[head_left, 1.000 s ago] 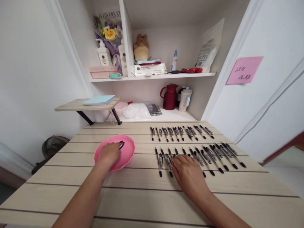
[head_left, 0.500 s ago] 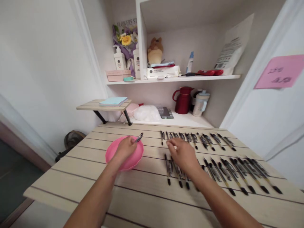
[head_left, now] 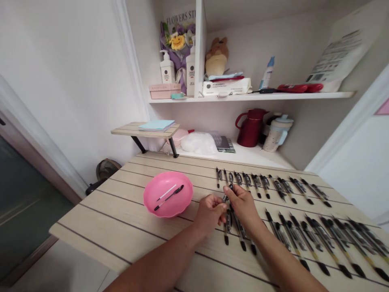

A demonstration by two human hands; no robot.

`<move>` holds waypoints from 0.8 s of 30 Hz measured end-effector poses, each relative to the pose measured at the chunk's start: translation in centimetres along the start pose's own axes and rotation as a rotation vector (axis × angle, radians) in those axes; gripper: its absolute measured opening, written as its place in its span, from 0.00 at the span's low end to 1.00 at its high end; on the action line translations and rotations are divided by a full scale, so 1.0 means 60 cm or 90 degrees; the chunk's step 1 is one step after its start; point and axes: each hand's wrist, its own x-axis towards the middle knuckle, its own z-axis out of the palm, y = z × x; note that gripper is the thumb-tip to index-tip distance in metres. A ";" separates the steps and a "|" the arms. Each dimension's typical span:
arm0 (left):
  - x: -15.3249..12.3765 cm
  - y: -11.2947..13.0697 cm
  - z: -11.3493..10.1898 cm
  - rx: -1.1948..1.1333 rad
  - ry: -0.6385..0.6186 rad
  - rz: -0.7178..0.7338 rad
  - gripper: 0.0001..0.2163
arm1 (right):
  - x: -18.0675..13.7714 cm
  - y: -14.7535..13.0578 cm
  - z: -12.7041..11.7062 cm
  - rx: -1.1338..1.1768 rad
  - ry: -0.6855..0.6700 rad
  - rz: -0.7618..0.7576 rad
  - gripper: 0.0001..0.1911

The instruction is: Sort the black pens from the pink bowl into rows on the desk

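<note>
My left hand (head_left: pixel 211 211) and my right hand (head_left: pixel 242 202) meet above the wooden table. The fingers of both are closed on a short dark pen (head_left: pixel 225 198), mostly hidden between them. Under and beside the hands, disassembled pens lie in rows; a near-row pen (head_left: pixel 240 229) is partly covered by my right hand. To the left of my hands is a pink bowl (head_left: pixel 153 187) with a scalloped rim. It holds a black capped pen (head_left: pixel 169 198) and a thin white stick (head_left: pixel 166 192).
A far row of black pen parts (head_left: pixel 255 185) and a near row (head_left: pixel 325 243) extend right. Behind stand a small raised shelf (head_left: pixel 127 129) with a blue notepad (head_left: pixel 156 125), a white plastic bag (head_left: pixel 199 143), a red jug (head_left: pixel 251 127) and a tumbler (head_left: pixel 277 134).
My left hand has moved right from over the bowl, carrying a dark pen piece to my right hand. Both hands now grip together. The camera view has shifted, and the bowl's contents show.
</note>
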 end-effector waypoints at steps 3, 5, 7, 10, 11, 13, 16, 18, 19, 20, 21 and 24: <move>0.000 0.009 -0.014 -0.146 -0.130 -0.118 0.11 | -0.005 -0.004 0.004 0.110 -0.015 0.052 0.19; 0.000 0.018 -0.023 -0.239 -0.214 -0.203 0.11 | -0.009 -0.011 0.007 0.179 -0.040 0.085 0.19; -0.001 0.026 -0.029 -0.301 -0.272 -0.258 0.11 | -0.011 -0.017 0.008 0.236 -0.062 0.103 0.19; -0.003 0.030 -0.031 -0.334 -0.305 -0.271 0.10 | -0.013 -0.023 0.007 0.293 -0.079 0.107 0.18; -0.004 0.028 -0.029 -0.327 -0.294 -0.249 0.10 | -0.013 -0.023 0.008 0.298 -0.082 0.108 0.18; -0.004 0.020 -0.022 -0.283 -0.229 -0.172 0.11 | -0.014 -0.020 0.010 0.281 -0.090 0.107 0.18; -0.001 0.001 -0.011 -0.150 -0.082 -0.051 0.11 | -0.016 -0.011 0.018 0.194 -0.071 0.098 0.18; 0.000 -0.010 -0.006 -0.048 0.002 -0.010 0.10 | -0.018 -0.004 0.024 0.136 -0.033 0.098 0.18; -0.001 -0.013 -0.004 -0.012 0.033 -0.002 0.09 | -0.020 0.000 0.026 0.121 -0.021 0.104 0.18; -0.001 -0.014 -0.004 0.005 0.051 -0.002 0.09 | -0.021 0.002 0.027 0.121 -0.022 0.114 0.18; -0.003 -0.014 -0.003 -0.002 0.047 -0.016 0.09 | -0.021 0.003 0.027 0.136 -0.030 0.130 0.18; -0.007 -0.002 -0.008 -0.137 -0.077 -0.120 0.10 | -0.019 0.000 0.021 0.244 -0.073 0.192 0.18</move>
